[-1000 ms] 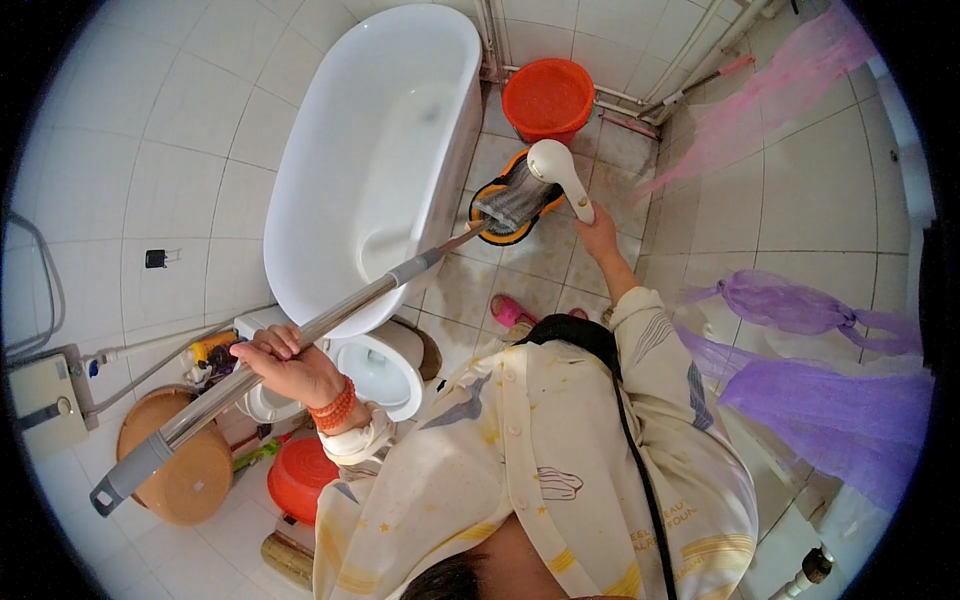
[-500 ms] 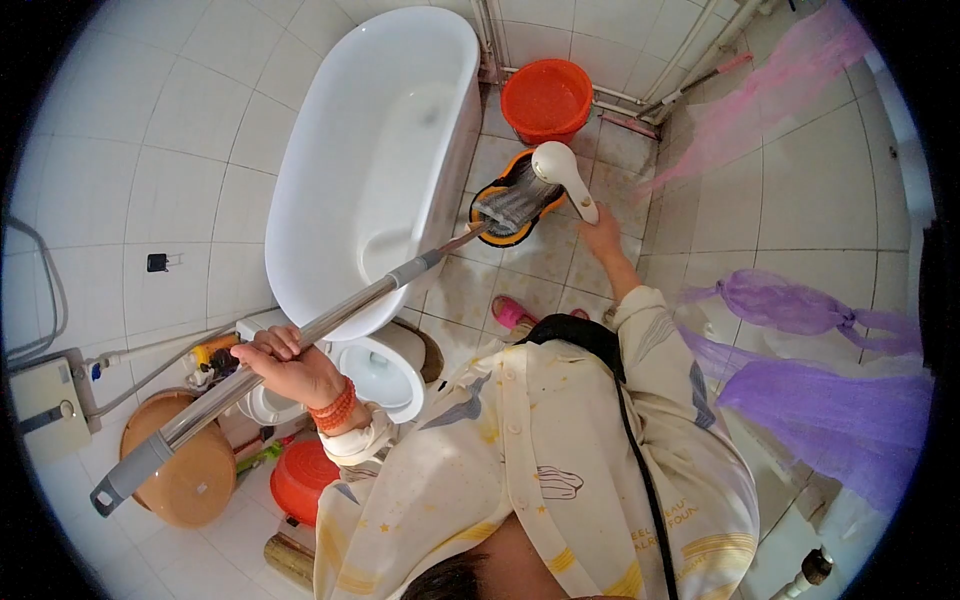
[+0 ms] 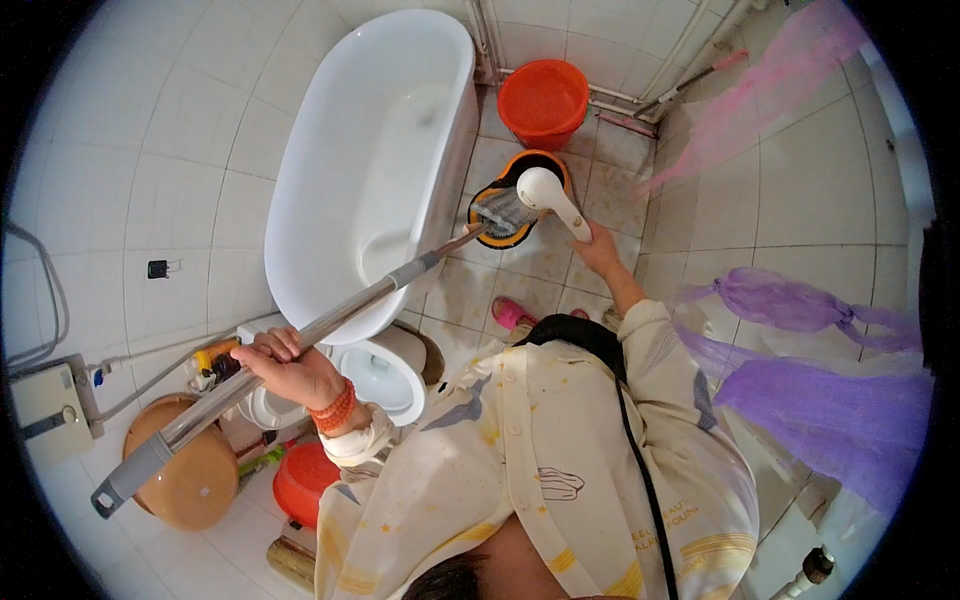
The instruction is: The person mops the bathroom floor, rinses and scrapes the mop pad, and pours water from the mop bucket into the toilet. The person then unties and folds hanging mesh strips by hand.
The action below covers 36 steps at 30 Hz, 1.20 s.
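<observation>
Fingers of the left hand (image 3: 300, 378) are wrapped round a long silvery metal mop pole (image 3: 360, 303); well beyond them, its grey fibrous mop head (image 3: 503, 210) sits in an orange-and-black figure-eight bucket (image 3: 530, 165). Right-hand (image 3: 600, 250) fingers clamp a white plastic shower head (image 3: 552, 202) — its round end just past them, over the mop head — with a round red plastic bucket (image 3: 543, 100) farther off.

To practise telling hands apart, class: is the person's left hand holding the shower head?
No, the left hand grips the mop handle, while the right hand holds the white shower head.
</observation>
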Tool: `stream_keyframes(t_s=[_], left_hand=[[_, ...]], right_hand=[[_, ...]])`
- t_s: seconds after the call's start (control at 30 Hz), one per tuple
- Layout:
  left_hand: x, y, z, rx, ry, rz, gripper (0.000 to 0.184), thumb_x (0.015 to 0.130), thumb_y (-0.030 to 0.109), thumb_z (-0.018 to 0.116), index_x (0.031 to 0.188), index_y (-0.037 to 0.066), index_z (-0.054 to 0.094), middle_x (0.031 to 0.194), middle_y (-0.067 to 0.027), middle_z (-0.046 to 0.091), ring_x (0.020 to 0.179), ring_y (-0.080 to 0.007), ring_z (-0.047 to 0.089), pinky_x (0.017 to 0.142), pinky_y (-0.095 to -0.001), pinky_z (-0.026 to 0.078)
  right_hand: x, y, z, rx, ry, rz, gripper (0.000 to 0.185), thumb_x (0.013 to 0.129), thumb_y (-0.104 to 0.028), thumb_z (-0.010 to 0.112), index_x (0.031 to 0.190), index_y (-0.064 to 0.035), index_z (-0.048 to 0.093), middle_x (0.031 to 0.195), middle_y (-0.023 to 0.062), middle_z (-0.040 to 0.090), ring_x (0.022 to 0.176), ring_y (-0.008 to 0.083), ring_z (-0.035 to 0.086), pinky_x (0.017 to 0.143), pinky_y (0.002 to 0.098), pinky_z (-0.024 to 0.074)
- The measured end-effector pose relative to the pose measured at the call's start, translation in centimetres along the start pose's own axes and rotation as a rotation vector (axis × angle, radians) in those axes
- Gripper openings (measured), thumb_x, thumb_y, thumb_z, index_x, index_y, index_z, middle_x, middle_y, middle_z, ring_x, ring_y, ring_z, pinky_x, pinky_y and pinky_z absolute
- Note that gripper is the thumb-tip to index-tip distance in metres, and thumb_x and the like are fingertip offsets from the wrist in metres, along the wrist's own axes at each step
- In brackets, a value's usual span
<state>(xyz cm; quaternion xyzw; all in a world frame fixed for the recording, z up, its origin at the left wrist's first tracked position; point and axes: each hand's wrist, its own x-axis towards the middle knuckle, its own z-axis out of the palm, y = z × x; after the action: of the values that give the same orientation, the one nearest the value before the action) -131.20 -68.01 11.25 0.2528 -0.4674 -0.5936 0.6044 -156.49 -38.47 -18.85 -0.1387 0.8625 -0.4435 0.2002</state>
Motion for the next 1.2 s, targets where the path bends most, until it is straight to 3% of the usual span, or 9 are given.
stream_keyframes(t_s=[0.1, 0.23, 0.3, 0.37, 0.67, 0.9, 1.07, 1.2], left_hand=[[0.0, 0.0, 0.0, 0.000, -0.006, 0.003, 0.035, 0.091, 0.038, 0.048, 0.068, 0.015, 0.036, 0.054, 0.0050, 0.027, 0.048, -0.0060, 0.025, 0.047, -0.0211, 0.025], [-0.2, 0.0, 0.5, 0.020, 0.034, -0.001, 0.035, 0.091, 0.037, 0.048, 0.068, 0.015, 0.036, 0.054, 0.0050, 0.028, 0.049, -0.0063, 0.025, 0.048, -0.0211, 0.026], [-0.1, 0.2, 1.0, 0.040, 0.078, 0.000, 0.043, 0.091, 0.040, 0.047, 0.061, 0.016, 0.028, 0.050, 0.0046, 0.027, 0.044, -0.0060, 0.023, 0.045, -0.0208, 0.023], [-0.1, 0.3, 1.2, 0.037, 0.082, -0.002, 0.043, 0.091, 0.040, 0.047, 0.061, 0.016, 0.028, 0.050, 0.0045, 0.027, 0.044, -0.0060, 0.023, 0.045, -0.0208, 0.023], [0.1, 0.3, 0.9, 0.029, 0.096, -0.016, 0.041, 0.091, 0.039, 0.047, 0.062, 0.016, 0.030, 0.051, 0.0045, 0.028, 0.045, -0.0057, 0.024, 0.045, -0.0207, 0.023], [0.5, 0.2, 0.5, 0.022, 0.088, -0.025, 0.043, 0.092, 0.039, 0.047, 0.061, 0.016, 0.029, 0.051, 0.0044, 0.027, 0.045, -0.0061, 0.024, 0.045, -0.0210, 0.022], [0.7, 0.1, 0.2, 0.006, 0.075, -0.035, 0.042, 0.092, 0.039, 0.047, 0.062, 0.016, 0.029, 0.051, 0.0043, 0.027, 0.045, -0.0065, 0.024, 0.045, -0.0214, 0.022], [0.8, 0.0, 0.1, 0.014, 0.088, -0.042, 0.038, 0.092, 0.038, 0.046, 0.065, 0.015, 0.032, 0.050, 0.0042, 0.027, 0.046, -0.0066, 0.023, 0.046, -0.0216, 0.022]], right_hand=[[-0.9, -1.3, -0.9, -0.046, -0.049, 0.046, 0.042, 0.071, -0.011, 0.062, 0.112, -0.0037, 0.054, 0.095, 0.0148, 0.062, 0.089, 0.0268, 0.059, 0.081, 0.0359, 0.0442], [-1.3, -0.8, -0.9, -0.046, -0.146, 0.136, 0.044, 0.069, -0.018, 0.067, 0.110, -0.0056, 0.057, 0.102, 0.0165, 0.062, 0.096, 0.0299, 0.058, 0.083, 0.0386, 0.0453], [-1.7, -0.5, -0.7, -0.079, -0.163, 0.184, 0.044, 0.069, -0.018, 0.067, 0.110, -0.0058, 0.057, 0.102, 0.0163, 0.062, 0.096, 0.0297, 0.059, 0.083, 0.0386, 0.0454], [-1.9, 0.4, -0.1, 0.059, -0.109, 0.085, 0.044, 0.068, -0.016, 0.066, 0.110, -0.0057, 0.057, 0.103, 0.0166, 0.061, 0.098, 0.0296, 0.058, 0.083, 0.0387, 0.0455], [-1.5, -0.2, -0.9, -0.069, 0.163, 0.057, 0.041, 0.069, -0.013, 0.063, 0.108, -0.0035, 0.054, 0.093, 0.0188, 0.061, 0.089, 0.0327, 0.059, 0.077, 0.0369, 0.0446], [-0.6, -0.2, -1.4, -0.015, 0.185, -0.003, 0.035, 0.069, -0.012, 0.063, 0.102, -0.0034, 0.056, 0.091, 0.0196, 0.060, 0.089, 0.0332, 0.059, 0.073, 0.0379, 0.0455], [0.8, 3.5, 0.9, 0.084, 0.089, -0.002, 0.036, 0.070, -0.009, 0.062, 0.106, -0.0027, 0.056, 0.092, 0.0098, 0.062, 0.087, 0.0214, 0.057, 0.078, 0.0337, 0.0441], [-0.2, -0.5, 1.1, 0.142, 0.033, 0.016, 0.041, 0.071, -0.007, 0.060, 0.112, -0.0035, 0.054, 0.095, 0.0067, 0.061, 0.090, 0.0173, 0.054, 0.081, 0.0318, 0.0431]])
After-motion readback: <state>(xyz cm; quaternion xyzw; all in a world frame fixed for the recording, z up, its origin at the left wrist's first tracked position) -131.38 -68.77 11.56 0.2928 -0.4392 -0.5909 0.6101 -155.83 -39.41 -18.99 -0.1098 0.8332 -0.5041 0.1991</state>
